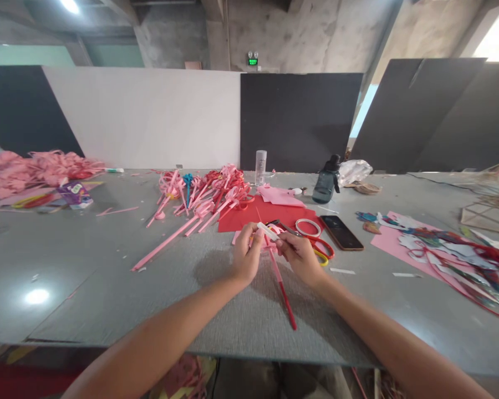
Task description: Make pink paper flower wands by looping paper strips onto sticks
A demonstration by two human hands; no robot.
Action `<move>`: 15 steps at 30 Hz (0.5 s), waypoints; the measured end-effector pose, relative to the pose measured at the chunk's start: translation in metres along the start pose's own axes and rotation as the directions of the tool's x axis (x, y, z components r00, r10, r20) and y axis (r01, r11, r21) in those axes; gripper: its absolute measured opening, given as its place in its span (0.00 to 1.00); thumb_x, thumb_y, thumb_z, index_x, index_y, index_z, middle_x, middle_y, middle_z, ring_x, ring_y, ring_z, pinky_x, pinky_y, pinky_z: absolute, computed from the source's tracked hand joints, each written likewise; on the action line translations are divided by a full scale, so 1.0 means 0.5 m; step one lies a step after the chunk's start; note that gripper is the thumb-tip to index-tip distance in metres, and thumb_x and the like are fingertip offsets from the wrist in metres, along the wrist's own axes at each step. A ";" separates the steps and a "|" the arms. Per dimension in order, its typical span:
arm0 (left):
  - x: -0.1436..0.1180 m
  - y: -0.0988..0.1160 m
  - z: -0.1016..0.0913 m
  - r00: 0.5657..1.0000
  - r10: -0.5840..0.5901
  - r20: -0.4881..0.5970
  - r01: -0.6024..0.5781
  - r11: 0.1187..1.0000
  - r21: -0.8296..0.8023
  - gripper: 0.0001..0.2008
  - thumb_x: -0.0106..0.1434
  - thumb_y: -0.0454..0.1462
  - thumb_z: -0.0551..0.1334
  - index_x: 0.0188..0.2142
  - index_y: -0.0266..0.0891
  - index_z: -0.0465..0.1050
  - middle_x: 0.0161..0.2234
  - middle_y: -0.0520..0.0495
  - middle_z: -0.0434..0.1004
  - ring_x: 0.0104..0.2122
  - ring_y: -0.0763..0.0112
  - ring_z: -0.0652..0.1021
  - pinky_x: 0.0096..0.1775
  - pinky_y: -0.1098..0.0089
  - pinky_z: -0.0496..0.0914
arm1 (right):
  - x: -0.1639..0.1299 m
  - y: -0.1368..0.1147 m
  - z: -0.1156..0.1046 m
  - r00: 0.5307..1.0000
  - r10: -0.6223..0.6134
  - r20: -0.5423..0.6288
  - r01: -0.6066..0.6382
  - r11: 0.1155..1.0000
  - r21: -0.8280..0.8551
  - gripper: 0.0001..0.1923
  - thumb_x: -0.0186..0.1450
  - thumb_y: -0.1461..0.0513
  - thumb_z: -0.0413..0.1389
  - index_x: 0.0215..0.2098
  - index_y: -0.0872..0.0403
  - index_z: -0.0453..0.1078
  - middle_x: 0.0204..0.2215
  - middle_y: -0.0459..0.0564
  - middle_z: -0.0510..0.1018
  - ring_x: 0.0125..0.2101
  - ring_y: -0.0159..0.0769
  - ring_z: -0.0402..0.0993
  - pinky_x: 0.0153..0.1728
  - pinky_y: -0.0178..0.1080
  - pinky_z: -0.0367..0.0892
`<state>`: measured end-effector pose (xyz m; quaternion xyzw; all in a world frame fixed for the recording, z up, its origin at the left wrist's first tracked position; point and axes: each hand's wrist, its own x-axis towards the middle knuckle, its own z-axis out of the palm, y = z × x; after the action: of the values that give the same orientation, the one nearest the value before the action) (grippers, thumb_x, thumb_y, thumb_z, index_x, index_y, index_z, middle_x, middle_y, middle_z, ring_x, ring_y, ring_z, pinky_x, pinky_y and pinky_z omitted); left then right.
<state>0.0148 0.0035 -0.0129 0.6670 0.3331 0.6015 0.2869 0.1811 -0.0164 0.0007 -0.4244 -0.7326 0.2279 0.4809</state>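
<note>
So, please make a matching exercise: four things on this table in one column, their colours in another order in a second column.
Things:
1. phone
2. sheet of paper beyond the hands
3. bottle
4. tape roll

Colours:
a. red
b. white
c. black
d. dark green

Pairs: 1-c, 2-a, 3-d, 4-b

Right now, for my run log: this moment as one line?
left hand: on glue stick | right hand: on red stick | scissors, phone beside
</note>
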 end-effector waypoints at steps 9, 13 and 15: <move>0.008 -0.011 -0.007 0.997 0.022 0.071 -0.028 0.996 0.087 0.17 0.74 0.50 0.57 0.34 0.40 0.70 0.30 0.48 0.75 0.33 0.66 0.76 0.38 0.69 0.69 | -0.003 -0.005 0.001 0.997 -0.049 0.057 0.052 0.997 -0.061 0.16 0.72 0.53 0.52 0.30 0.52 0.68 0.23 0.44 0.69 0.23 0.31 0.61 0.26 0.35 0.55; 0.006 -0.005 -0.008 0.997 0.045 0.056 -0.052 0.991 0.124 0.17 0.73 0.49 0.58 0.32 0.41 0.69 0.29 0.49 0.74 0.33 0.66 0.75 0.37 0.69 0.68 | -0.002 -0.004 -0.003 0.997 -0.050 0.064 0.056 0.994 -0.099 0.15 0.71 0.53 0.55 0.31 0.52 0.70 0.21 0.43 0.68 0.23 0.31 0.60 0.26 0.36 0.54; 0.005 0.003 -0.009 0.996 0.070 0.061 -0.078 0.988 0.133 0.16 0.73 0.48 0.58 0.33 0.41 0.70 0.31 0.47 0.75 0.35 0.65 0.76 0.39 0.67 0.68 | -0.001 -0.003 -0.005 0.995 -0.060 0.084 0.069 0.992 -0.105 0.16 0.72 0.53 0.54 0.29 0.52 0.69 0.22 0.44 0.70 0.23 0.32 0.61 0.27 0.36 0.55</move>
<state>0.0106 0.0044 -0.0097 0.7133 0.3399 0.5690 0.2277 0.1831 -0.0175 0.0026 -0.4163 -0.7759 0.1894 0.4345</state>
